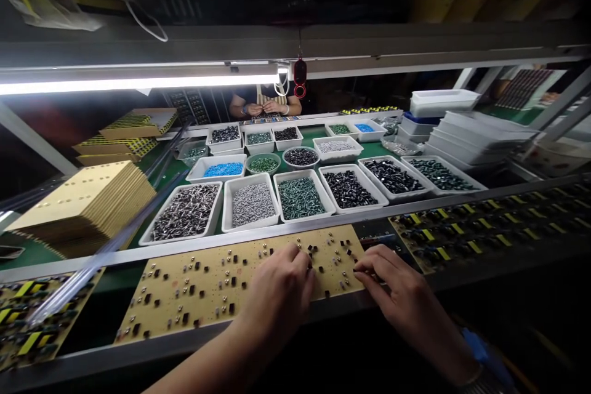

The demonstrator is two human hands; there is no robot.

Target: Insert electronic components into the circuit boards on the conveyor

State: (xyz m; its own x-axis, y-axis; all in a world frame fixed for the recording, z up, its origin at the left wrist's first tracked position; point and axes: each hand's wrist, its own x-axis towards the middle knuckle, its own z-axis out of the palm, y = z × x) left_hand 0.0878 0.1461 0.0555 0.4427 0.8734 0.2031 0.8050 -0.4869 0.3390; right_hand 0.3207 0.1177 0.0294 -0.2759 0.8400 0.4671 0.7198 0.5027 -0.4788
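Observation:
A tan circuit board [207, 271] lies across the front rail, dotted with small black and silvery parts. Over its right half is my left hand [286, 280], fingers curled down close to the board; whatever its fingertips hold is hidden. My right hand [392, 283] is at the board's right edge, thumb and index finger pinched around a tiny dark part. Behind the board stand white trays of components: a tray of dark parts [187, 212], a tray of grey parts [252, 203] and a tray of green parts [301, 197].
Stacked bare boards [78, 203] stand at the left. Filled boards lie left [41, 314] and right [484, 221] of the middle one. Empty white trays [480, 135] are piled at the back right. Another person's hands [265, 109] show beyond the bench, under a lamp [138, 83].

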